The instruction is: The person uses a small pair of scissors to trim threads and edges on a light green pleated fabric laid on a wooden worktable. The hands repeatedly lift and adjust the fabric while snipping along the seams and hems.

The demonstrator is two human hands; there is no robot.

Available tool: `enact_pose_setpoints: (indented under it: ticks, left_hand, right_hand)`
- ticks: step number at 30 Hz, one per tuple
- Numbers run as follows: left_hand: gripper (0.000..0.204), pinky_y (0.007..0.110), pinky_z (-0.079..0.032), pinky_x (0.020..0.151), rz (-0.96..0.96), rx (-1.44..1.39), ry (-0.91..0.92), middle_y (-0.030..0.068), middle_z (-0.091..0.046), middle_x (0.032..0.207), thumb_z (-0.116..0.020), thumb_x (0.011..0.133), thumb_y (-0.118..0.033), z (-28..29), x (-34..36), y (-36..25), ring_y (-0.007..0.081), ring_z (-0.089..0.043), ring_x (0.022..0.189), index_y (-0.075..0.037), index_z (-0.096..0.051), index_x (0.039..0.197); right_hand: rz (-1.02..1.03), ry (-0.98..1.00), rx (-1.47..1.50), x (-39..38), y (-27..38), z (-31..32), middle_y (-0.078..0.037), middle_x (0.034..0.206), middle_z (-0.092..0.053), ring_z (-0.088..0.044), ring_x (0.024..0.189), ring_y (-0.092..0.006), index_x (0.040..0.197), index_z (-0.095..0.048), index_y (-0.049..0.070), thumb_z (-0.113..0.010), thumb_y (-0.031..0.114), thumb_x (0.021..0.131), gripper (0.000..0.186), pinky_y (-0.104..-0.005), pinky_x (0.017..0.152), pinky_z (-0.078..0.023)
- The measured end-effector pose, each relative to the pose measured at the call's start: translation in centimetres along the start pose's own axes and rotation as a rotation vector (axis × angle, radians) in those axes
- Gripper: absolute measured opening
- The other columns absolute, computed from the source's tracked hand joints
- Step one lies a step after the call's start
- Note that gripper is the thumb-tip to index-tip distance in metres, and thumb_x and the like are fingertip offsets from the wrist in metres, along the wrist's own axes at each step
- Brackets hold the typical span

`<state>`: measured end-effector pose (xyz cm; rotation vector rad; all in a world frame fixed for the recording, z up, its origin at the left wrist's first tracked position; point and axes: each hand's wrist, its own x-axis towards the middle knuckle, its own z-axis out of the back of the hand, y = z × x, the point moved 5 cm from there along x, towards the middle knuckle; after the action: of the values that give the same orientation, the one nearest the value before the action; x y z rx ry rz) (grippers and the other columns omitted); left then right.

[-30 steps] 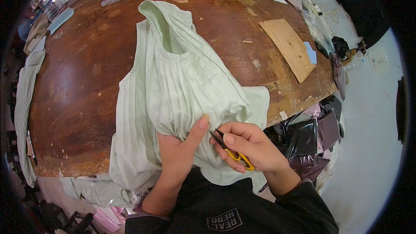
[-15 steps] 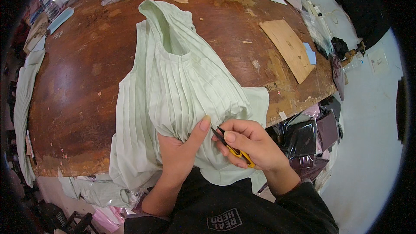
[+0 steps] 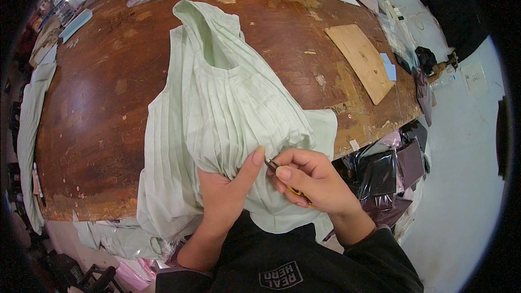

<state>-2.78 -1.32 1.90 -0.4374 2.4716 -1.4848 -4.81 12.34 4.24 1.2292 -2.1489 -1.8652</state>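
I see the garment [image 3: 239,108] on the surface [image 3: 108,114], long axis running away from the body. My left hand [image 3: 223,191], the nearer, pinches its bunched cloth; my right hand [image 3: 319,182] grips snips [image 3: 297,191], tips up-left, just beside the left thumb.

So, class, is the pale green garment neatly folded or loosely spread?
Loosely spread: the garment lies across the table with its neck opening gaping, and its pleated fabric bunches at the left hand.

A tan board [image 3: 361,64] lies beside blue paper [image 3: 388,67].
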Motion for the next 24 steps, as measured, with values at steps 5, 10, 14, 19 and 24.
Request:
enact_pose_setpoints:
  ticks: [5, 10, 14, 19, 24]
  left_hand:
    - [0.037, 0.025, -0.043, 0.081, -0.030, 0.014, -0.009, 0.0070, -0.059, 0.103, -0.069, 0.078, -0.002, 0.1, 0.0, 0.0, 0.0117, -0.055, 0.091, 0.004, -0.053, 0.110]
    - [0.038, 0.025, -0.042, 0.083, -0.018, 0.013, -0.021, 0.0079, -0.058, 0.105, -0.069, 0.077, -0.002, -0.1, 0.0, 0.2, 0.0122, -0.055, 0.093, 0.005, -0.052, 0.111]
    - [0.039, 0.025, -0.042, 0.084, -0.018, 0.013, -0.023, 0.0082, -0.058, 0.106, -0.069, 0.077, -0.002, -0.1, 0.0, 0.2, 0.0124, -0.054, 0.095, 0.005, -0.051, 0.112]
    - [0.041, 0.025, -0.041, 0.085, -0.004, -0.008, -0.010, 0.0082, -0.057, 0.110, -0.068, 0.079, -0.002, 0.1, 0.0, 0.6, 0.0129, -0.054, 0.097, 0.005, -0.050, 0.115]
    - [0.044, 0.026, -0.041, 0.087, 0.060, -0.040, -0.060, 0.0083, -0.055, 0.115, -0.066, 0.081, -0.004, 0.8, 0.1, 1.0, 0.0133, -0.052, 0.102, 0.004, -0.047, 0.120]
  right_hand:
    - [0.014, -0.066, -0.046, 0.0, -0.1, -0.2, -0.003, 0.069, -0.053, -0.037, 0.044, -0.0027, 0.092, -0.052, -0.001, -0.055, 0.011, 0.090, 0.013, -0.0175, 0.039, -0.026]
    - [0.026, -0.082, -0.071, 0.0, -0.4, 0.1, 0.003, 0.068, -0.050, -0.038, 0.049, -0.0005, 0.092, -0.055, 0.004, -0.060, 0.019, 0.088, 0.016, -0.0171, 0.040, -0.026]
    - [0.030, -0.088, -0.056, 0.0, -0.5, 0.1, 0.004, 0.067, -0.050, -0.037, 0.049, -0.0005, 0.091, -0.055, 0.004, -0.060, 0.019, 0.088, 0.016, -0.0173, 0.040, -0.025]
    - [0.067, -0.065, -0.072, -0.2, -0.6, 0.3, 0.002, 0.074, -0.052, -0.043, 0.056, -0.0016, 0.094, -0.055, 0.003, -0.062, 0.018, 0.087, 0.018, -0.0165, 0.046, -0.032]
    - [0.715, -0.213, -0.622, -2.1, 1.4, 0.2, -0.009, 0.093, -0.060, -0.056, 0.070, -0.0120, 0.101, -0.055, 0.000, -0.066, 0.013, 0.081, 0.027, -0.0228, 0.060, -0.046]
